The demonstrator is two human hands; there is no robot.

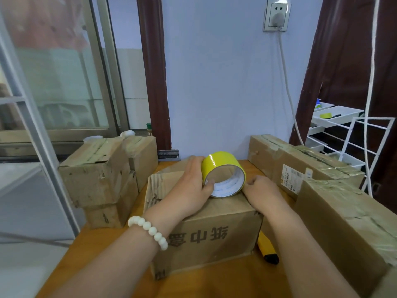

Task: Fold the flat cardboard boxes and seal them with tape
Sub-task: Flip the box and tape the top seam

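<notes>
A folded cardboard box (214,231) with printed characters on its front stands in the middle of the wooden table (90,254). On its top sits a roll of yellow tape (221,166). My left hand (191,186) grips the roll, thumb inside the core and fingers over the outer side. My right hand (261,190) touches the roll's lower right edge with curled fingertips; whether it pinches the tape end is hidden. A white bead bracelet is on my left wrist.
Stacked taped boxes (101,175) stand at the left, and two long taped boxes (300,166) (348,229) at the right. A yellow-and-black utility knife (267,248) lies by the box's right side. A white wire rack (363,147) stands at the far right, a wall behind.
</notes>
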